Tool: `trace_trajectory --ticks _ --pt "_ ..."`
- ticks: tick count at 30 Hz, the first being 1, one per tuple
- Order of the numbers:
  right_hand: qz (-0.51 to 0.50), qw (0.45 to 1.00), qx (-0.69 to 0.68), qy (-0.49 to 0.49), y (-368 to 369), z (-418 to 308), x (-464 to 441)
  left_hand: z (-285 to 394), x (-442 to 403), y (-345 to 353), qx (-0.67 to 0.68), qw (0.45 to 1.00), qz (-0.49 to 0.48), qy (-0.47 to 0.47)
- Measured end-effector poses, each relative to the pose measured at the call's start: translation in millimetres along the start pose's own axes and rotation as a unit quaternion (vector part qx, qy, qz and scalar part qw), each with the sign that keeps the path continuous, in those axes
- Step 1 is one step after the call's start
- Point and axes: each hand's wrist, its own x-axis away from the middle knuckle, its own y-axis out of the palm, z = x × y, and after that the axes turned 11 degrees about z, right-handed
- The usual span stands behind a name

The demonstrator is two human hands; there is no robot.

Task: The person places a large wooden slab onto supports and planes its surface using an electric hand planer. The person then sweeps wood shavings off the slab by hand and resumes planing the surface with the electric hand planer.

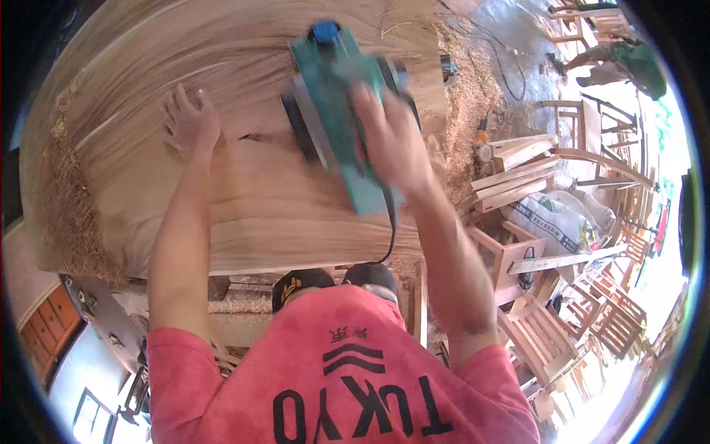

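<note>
My right hand (390, 140) is wrapped round the handle of a green electric planer (319, 81), somewhat blurred. The planer has a blue knob (324, 32) at its far end and rests on a broad wooden slab (259, 207). From its near end a dark cord (392, 222) runs down over the slab's near edge. To the left, my left hand (191, 124) lies on the slab with its fingers spread, holding nothing. The planer's underside is hidden.
Wood shavings heap along the slab's left edge (74, 200) and on the floor (473, 96) to the right. Stacked timber (514, 177), a white printed sack (551, 222) and wooden chairs (540, 333) stand on the right. Another person (629, 65) is at the upper right.
</note>
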Motion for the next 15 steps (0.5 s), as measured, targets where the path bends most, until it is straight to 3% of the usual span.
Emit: trace_trajectory --ticks 1,2,3,5,8,12,15 --pt "-0.002 1.0 -0.022 0.004 -15.9 14.1 32.9 1.7 0.1 -1.0 -0.002 1.0 -0.003 -0.001" --pt "-0.017 0.997 -0.019 0.073 -38.1 11.9 70.5 2.2 1.7 -4.1 -0.006 1.0 -0.006 0.0" --pt "-0.016 0.999 -0.005 0.036 -56.6 30.9 108.4 3.7 1.5 -6.1 -0.009 1.0 -0.009 0.003" --pt "-0.029 0.992 0.011 0.118 -92.4 65.9 188.9 1.5 1.5 -4.0 -0.027 0.999 -0.014 0.009" --pt "-0.015 0.995 -0.002 0.097 -125.3 95.7 267.5 -3.1 3.7 8.5 -0.007 1.0 0.003 0.02" --pt "-0.017 0.994 -0.003 0.111 -122.7 96.0 243.8 34.1 22.6 1.8 -0.026 0.999 -0.038 -0.003" --pt "-0.011 0.991 -0.025 0.128 -96.5 73.1 168.6 76.4 43.1 -1.7 0.011 0.998 -0.053 -0.01"
